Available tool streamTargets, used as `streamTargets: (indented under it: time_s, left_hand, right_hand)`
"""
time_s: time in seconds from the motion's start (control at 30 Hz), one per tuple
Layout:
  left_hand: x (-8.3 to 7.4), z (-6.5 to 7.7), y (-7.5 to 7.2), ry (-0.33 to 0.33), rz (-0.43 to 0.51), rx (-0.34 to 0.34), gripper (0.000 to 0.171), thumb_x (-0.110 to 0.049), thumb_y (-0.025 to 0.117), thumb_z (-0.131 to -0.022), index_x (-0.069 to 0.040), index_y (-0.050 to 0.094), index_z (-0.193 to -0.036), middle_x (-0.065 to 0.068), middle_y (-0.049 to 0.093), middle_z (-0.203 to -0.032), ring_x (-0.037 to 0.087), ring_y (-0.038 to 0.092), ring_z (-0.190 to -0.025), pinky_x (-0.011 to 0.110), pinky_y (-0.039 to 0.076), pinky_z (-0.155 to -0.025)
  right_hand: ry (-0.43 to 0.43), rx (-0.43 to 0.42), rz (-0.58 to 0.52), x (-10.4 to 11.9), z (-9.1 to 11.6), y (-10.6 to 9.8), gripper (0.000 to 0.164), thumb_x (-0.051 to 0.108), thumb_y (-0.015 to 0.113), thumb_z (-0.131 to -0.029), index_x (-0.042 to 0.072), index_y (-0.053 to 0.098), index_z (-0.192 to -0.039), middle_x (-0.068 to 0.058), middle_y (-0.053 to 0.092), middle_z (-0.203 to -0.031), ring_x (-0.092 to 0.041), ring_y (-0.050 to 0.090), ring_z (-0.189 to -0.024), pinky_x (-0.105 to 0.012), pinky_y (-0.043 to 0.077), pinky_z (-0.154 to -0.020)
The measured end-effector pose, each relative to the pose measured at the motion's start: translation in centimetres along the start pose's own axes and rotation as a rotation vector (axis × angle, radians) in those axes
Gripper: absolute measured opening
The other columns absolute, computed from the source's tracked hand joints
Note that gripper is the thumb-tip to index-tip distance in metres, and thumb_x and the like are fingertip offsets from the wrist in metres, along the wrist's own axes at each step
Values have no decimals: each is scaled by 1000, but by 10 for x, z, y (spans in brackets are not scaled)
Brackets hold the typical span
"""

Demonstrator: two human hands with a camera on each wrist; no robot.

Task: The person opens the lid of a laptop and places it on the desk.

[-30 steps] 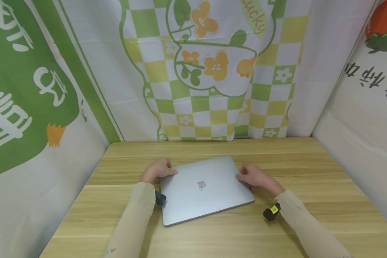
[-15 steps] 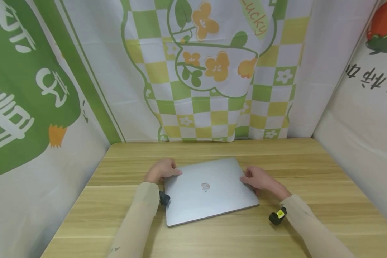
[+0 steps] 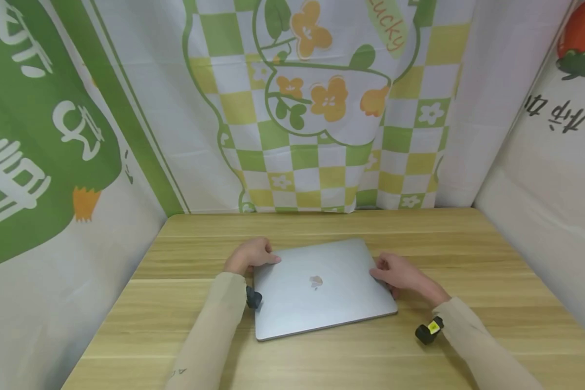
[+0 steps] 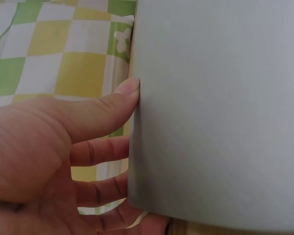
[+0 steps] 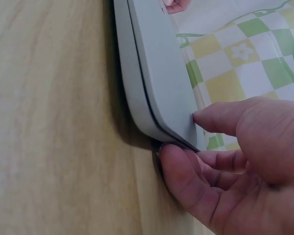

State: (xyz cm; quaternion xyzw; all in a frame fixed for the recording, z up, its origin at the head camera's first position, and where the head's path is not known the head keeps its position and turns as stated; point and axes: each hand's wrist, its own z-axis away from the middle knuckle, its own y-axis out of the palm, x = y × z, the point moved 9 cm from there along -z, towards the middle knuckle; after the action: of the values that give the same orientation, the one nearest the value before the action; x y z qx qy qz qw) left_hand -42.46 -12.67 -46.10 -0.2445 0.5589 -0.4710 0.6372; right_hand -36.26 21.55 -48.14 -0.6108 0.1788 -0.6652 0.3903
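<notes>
A closed silver laptop (image 3: 322, 292) with an apple mark on its lid lies at a slight angle on the wooden table. My left hand (image 3: 252, 254) holds its left edge near the far corner. In the left wrist view, the thumb (image 4: 105, 110) presses the lid's edge and the other fingers reach behind the laptop, their tips partly hidden. At the right edge, my right hand (image 3: 402, 272) grips the laptop. The right wrist view shows that thumb (image 5: 220, 116) on the lid and fingers (image 5: 183, 178) under the rounded corner. A thin dark seam runs between lid and base.
The wooden table (image 3: 468, 260) extends around the laptop on all sides. A checkered curtain (image 3: 317, 173) hangs behind its far edge, and printed cloths (image 3: 39, 162) border the left and right sides. Small black wrist cameras (image 3: 426, 333) sit near the sleeves.
Both hands and the laptop between them have shifted a little to the right across the table. The grip on each side looks the same, and the laptop stays closed.
</notes>
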Motion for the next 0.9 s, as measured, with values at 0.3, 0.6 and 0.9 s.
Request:
streamTargets:
  time_s: [0.3,0.6,0.9]
  left_hand:
    - [-7,-5,7,4,1,8,36,-36,75,-86,-6,63,-102,7,61,-90,19,55,-72,30,48,-50]
    - [-13,-6,9,-4,2,17,37,-38,73,-87,-8,63,-107,6,63,-97,20,56,-78,29,49,-54]
    - [-21,-10,10,3,-9,39,37,-38,73,-87,-9,62,-107,6,62,-97,20,56,-80,30,49,-55]
  right_hand:
    - [-3,18,-1,-6,7,-1,21,24,60,-98,4,56,-104,-7,57,-70,-19,56,-52,-32,53,-45]
    - [-7,21,-10,-9,11,-5,21,24,60,-98,4,56,-104,-7,56,-69,-18,56,-53,-33,53,-45]
    - [10,12,6,-14,14,-8,21,24,60,-98,4,56,-101,-7,56,-66,-18,56,-51,-34,54,-44]
